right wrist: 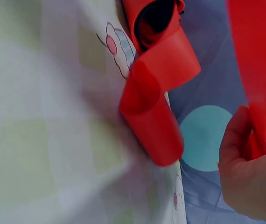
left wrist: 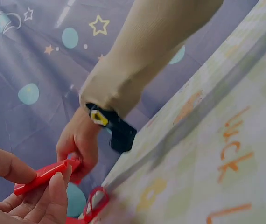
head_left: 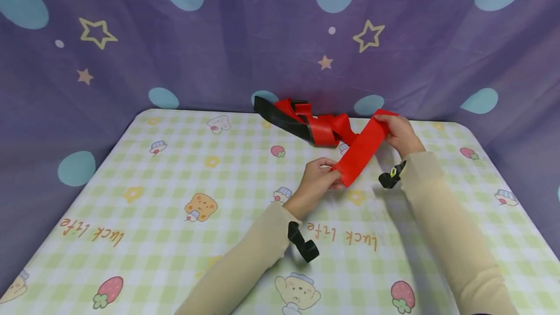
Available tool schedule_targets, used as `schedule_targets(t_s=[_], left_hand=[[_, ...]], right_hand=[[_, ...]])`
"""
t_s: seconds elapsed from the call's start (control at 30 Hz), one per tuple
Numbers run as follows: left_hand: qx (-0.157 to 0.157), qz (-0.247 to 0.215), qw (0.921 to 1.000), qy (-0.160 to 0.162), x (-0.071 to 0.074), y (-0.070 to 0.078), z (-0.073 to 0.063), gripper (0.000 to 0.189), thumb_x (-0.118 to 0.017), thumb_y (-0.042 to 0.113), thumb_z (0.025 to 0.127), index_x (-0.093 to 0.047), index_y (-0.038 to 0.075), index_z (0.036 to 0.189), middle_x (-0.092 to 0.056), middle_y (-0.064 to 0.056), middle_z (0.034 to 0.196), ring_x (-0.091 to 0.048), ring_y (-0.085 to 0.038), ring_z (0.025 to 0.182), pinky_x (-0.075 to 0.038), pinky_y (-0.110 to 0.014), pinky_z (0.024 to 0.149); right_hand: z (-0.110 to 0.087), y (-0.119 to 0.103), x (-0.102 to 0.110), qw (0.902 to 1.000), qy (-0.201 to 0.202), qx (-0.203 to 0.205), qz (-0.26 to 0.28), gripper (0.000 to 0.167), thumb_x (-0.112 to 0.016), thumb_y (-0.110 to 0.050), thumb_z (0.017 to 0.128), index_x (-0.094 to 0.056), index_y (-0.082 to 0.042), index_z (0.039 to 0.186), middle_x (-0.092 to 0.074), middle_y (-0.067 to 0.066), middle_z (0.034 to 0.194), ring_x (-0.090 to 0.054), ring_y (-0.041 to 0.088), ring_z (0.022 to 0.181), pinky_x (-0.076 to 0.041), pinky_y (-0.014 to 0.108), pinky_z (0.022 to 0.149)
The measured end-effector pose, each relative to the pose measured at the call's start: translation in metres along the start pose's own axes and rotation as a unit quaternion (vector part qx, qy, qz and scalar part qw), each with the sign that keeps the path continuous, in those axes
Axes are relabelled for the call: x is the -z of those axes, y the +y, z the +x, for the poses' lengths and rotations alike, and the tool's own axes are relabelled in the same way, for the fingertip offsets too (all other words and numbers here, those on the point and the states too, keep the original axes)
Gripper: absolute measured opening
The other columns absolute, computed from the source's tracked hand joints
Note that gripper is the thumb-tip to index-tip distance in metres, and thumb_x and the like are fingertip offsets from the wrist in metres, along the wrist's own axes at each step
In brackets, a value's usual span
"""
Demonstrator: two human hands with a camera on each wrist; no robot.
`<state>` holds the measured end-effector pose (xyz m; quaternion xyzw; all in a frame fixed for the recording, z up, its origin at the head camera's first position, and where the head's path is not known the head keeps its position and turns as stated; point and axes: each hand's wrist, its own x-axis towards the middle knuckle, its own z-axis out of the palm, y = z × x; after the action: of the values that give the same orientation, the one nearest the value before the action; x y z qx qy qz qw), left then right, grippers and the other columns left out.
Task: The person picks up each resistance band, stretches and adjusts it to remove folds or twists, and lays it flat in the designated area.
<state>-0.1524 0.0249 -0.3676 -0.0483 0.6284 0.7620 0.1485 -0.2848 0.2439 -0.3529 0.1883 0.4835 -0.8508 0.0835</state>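
Note:
A wide, flat red band [head_left: 363, 147] is stretched slantwise between the two hands above the table. My left hand [head_left: 316, 182] pinches its near end, thumb against fingers. Farther back and to the right, my right hand [head_left: 400, 134] grips the band's upper part. In the left wrist view the band's edge [left wrist: 42, 177] lies between thumb and fingertips. From the right wrist view, the right hand [right wrist: 252, 168] has its fingers curled round the band. The loose red length [right wrist: 158, 126] loops down onto the tabletop, joining a heap with a black band [head_left: 280, 119] behind the hands.
The table wears a pale green checked cloth [head_left: 166, 174] printed with cakes and strawberries. A purple curtain [head_left: 262, 28] with stars and blue ovals hangs right behind the table's far edge. Each sleeve cuff carries a black wrist camera [head_left: 304, 244].

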Motion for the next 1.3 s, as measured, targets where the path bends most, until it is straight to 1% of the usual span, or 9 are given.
schedule_targets(t_s=[0.13,0.27,0.33,0.47,0.63,0.83,0.97,1.17,1.3], left_hand=[[-0.002,-0.004,1.0000,0.007,0.013,-0.003,-0.003,0.020,-0.054,-0.006,0.083,-0.058,-0.005,0.103,-0.061,-0.005,0.075,-0.058,-0.010,0.052,-0.058,-0.029,0.064],[-0.017,-0.004,0.9997,0.019,0.025,-0.004,-0.005,0.021,-0.052,-0.008,0.082,-0.058,-0.007,0.102,-0.061,-0.004,0.073,-0.056,-0.010,0.055,-0.055,-0.028,0.060],[-0.021,0.000,0.9995,0.025,0.030,-0.004,-0.006,0.020,-0.051,-0.008,0.081,-0.058,-0.007,0.100,-0.060,-0.003,0.071,-0.055,-0.011,0.055,-0.053,-0.025,0.058],[-0.019,0.013,0.9989,0.040,0.041,-0.003,-0.005,0.021,-0.050,-0.007,0.079,-0.057,-0.006,0.099,-0.060,-0.002,0.069,-0.055,-0.010,0.055,-0.050,-0.021,0.055],[-0.014,0.028,0.9978,0.059,0.058,-0.002,-0.004,0.026,-0.051,-0.005,0.079,-0.057,-0.006,0.104,-0.062,-0.002,0.071,-0.056,-0.008,0.055,-0.049,-0.019,0.052],[-0.020,0.032,0.9957,0.084,0.079,0.001,-0.002,0.030,-0.051,-0.004,0.081,-0.056,-0.006,0.111,-0.066,-0.007,0.079,-0.058,-0.009,0.056,-0.051,-0.019,0.053],[-0.015,0.034,0.9940,0.102,0.090,0.004,-0.003,0.029,-0.052,-0.002,0.084,-0.055,-0.006,0.112,-0.068,-0.009,0.084,-0.058,-0.010,0.058,-0.052,-0.019,0.055],[-0.030,0.020,0.9924,0.118,0.105,0.005,-0.001,0.025,-0.052,-0.004,0.083,-0.054,-0.007,0.109,-0.066,-0.004,0.076,-0.058,-0.009,0.056,-0.052,-0.020,0.055],[-0.038,0.028,0.9915,0.121,0.115,0.005,-0.001,0.024,-0.052,-0.006,0.083,-0.056,-0.009,0.107,-0.063,0.001,0.072,-0.057,-0.009,0.057,-0.051,-0.020,0.057]], right_hand=[[-0.002,-0.004,0.004,0.9995,-0.001,0.006,-0.029,0.016,-0.054,0.005,0.089,-0.048,-0.005,0.100,-0.057,-0.005,0.083,-0.059,0.008,0.069,-0.054,0.019,0.063],[-0.004,-0.006,0.008,0.9968,-0.004,0.004,-0.080,0.016,-0.050,0.002,0.091,-0.043,-0.005,0.104,-0.060,-0.004,0.070,-0.060,0.008,0.064,-0.053,0.020,0.061],[-0.005,-0.006,0.010,0.9955,-0.008,0.006,-0.095,0.017,-0.048,0.001,0.092,-0.041,-0.006,0.106,-0.061,-0.004,0.067,-0.060,0.007,0.063,-0.053,0.021,0.060],[-0.007,-0.004,0.015,0.9937,-0.013,0.014,-0.111,0.014,-0.048,0.001,0.093,-0.042,-0.005,0.104,-0.061,-0.004,0.066,-0.061,0.007,0.062,-0.053,0.021,0.060],[-0.008,-0.005,0.020,0.9895,-0.009,0.017,-0.143,0.015,-0.049,-0.001,0.093,-0.045,-0.006,0.106,-0.063,-0.006,0.069,-0.061,0.005,0.065,-0.054,0.021,0.061],[-0.010,-0.006,0.019,0.9758,-0.007,0.023,-0.217,0.024,-0.054,-0.006,0.092,-0.045,-0.008,0.115,-0.060,-0.009,0.073,-0.058,0.005,0.067,-0.054,0.019,0.064],[-0.013,-0.005,0.018,0.9665,-0.013,0.022,-0.255,0.030,-0.055,-0.009,0.093,-0.043,-0.007,0.120,-0.059,-0.011,0.076,-0.059,0.004,0.068,-0.055,0.020,0.068],[-0.018,-0.004,0.015,0.9570,-0.019,0.026,-0.288,0.035,-0.057,-0.010,0.092,-0.043,-0.003,0.124,-0.057,-0.010,0.087,-0.063,0.003,0.068,-0.056,0.022,0.073],[-0.021,-0.002,0.011,0.9455,-0.018,0.034,-0.323,0.040,-0.057,-0.013,0.093,-0.041,-0.002,0.128,-0.052,-0.007,0.098,-0.063,0.001,0.071,-0.056,0.025,0.079]])
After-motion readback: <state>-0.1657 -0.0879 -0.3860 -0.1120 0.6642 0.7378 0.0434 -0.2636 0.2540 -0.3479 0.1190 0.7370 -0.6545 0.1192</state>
